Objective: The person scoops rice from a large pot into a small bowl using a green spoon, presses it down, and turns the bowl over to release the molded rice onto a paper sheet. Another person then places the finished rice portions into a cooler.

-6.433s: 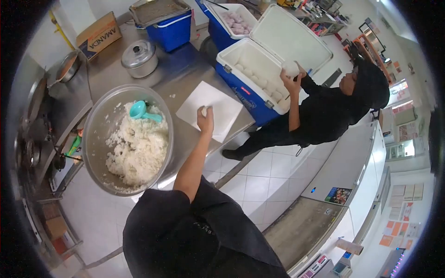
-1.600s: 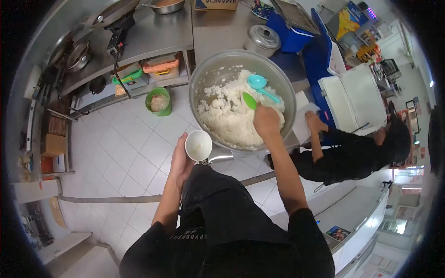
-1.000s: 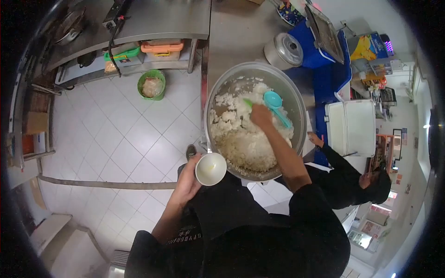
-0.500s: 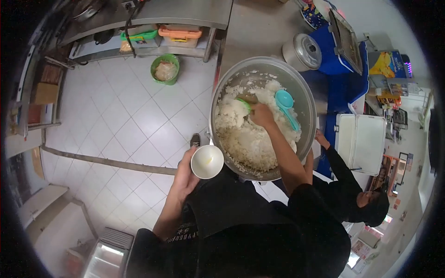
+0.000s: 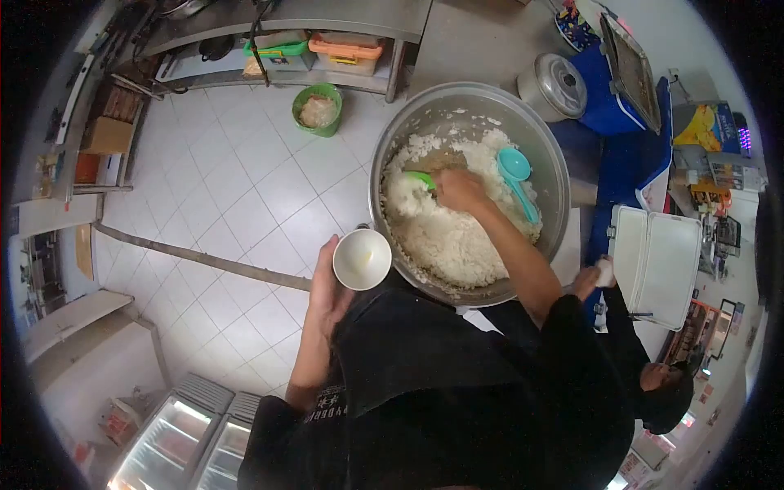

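Observation:
My left hand [image 5: 328,286] holds a small white bowl [image 5: 362,259] by its side, left of a large metal pot [image 5: 555,163]. The bowl holds only a small yellowish-white bit at its bottom. Inside the pot lies a mass of white rice [image 5: 449,245]. My right hand [image 5: 459,189] is closed round a green scoop [image 5: 421,178] within the pot, and a clump of rice sits against the scoop's left side. A turquoise ladle [image 5: 514,165] rests on the rice at the right.
A lidded metal pot [image 5: 552,87] stands behind, beside blue coolers [image 5: 606,102]. At right, a co-worker [image 5: 625,351] holds something white near an open white cooler [image 5: 656,261]. A green bin [image 5: 318,110] stands on the tiled floor [image 5: 269,188].
The view has shifted, and the scoop in my right hand now has a clump of rice lower against it. The co-worker's hands have moved down and now show a white object.

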### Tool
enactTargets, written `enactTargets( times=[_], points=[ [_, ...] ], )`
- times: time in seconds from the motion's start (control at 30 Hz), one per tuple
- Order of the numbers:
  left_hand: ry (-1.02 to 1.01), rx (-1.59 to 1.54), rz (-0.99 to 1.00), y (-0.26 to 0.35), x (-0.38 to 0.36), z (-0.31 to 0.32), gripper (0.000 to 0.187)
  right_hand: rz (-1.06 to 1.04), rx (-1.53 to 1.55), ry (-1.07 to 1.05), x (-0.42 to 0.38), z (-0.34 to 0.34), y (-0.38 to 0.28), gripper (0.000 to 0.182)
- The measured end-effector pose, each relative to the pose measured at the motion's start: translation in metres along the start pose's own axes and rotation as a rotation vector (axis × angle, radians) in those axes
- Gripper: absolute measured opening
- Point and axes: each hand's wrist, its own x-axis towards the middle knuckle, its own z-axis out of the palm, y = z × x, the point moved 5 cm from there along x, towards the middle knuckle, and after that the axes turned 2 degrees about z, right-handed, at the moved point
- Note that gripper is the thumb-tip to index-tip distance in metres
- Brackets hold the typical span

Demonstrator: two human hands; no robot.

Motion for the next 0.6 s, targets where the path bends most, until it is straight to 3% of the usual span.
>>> enactTargets(
  times=[0.03,0.1,0.13,0.2,0.33,0.4,0.5,0.6],
  points=[
    [0.029,-0.011,-0.002,0.0,0.0,0.0,0.049,-0.004,0.001,0.006,0.004,0.012,0.009,0.021],
    [0.021,-0.013,0.01,0.0,-0.003,0.003,0.049,-0.223,0.132,0.056,0.009,0.022,0.002,0.012],
    [0.013,-0.021,0.02,-0.001,-0.003,0.004,0.049,-0.239,0.126,0.056,0.013,0.019,0.001,0.012],
    [0.004,-0.061,0.051,-0.007,0.001,-0.002,0.049,-0.273,0.12,-0.174,0.011,0.031,-0.003,0.023],
    [0.0,-0.114,0.058,-0.007,-0.002,0.002,0.048,-0.281,0.194,-0.127,0.017,0.045,-0.003,0.021],
    [-0.02,-0.124,0.058,-0.007,-0.001,-0.001,0.049,-0.068,0.483,-0.387,0.008,0.038,-0.004,0.011],
    [-0.044,-0.144,0.046,-0.001,-0.005,0.0,0.049,-0.065,0.743,-0.502,-0.003,0.032,0.003,0.019],
    [-0.009,-0.088,0.105,0.015,-0.011,0.012,0.049,0.013,0.735,-0.383,-0.029,-0.005,0.007,0.023]
  ],
)
